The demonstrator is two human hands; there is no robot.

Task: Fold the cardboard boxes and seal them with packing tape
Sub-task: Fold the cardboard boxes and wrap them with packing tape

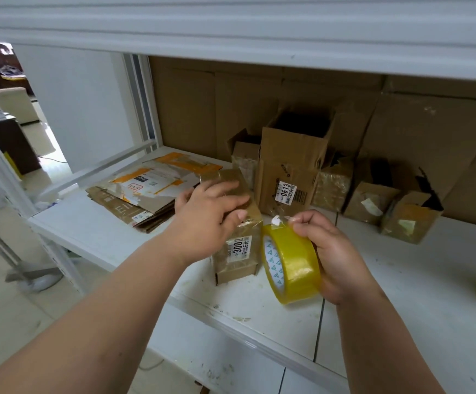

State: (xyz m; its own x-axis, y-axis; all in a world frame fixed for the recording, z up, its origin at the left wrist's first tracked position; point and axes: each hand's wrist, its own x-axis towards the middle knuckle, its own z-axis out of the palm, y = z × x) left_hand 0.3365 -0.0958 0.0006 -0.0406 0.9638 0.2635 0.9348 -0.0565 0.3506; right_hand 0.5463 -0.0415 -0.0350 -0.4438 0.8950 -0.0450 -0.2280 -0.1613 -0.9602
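sealing is under way on the small box (235, 223) at the shelf (401, 280) front: left hand (211, 211) presses flat on its taped top, right hand (333, 251) grips the yellow tape roll (293, 263), strand drawn to the box. finished boxes (373, 200) line the back; flat cartons (145, 189) remain unfolded. box looks worn, glossy with tape, labelled.

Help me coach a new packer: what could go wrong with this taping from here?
The left hand lies flat on the small box with fingers near the tape's path; they might get taped over. The right hand holds the tape roll off the shelf, so the stretched strip could twist or wrinkle.
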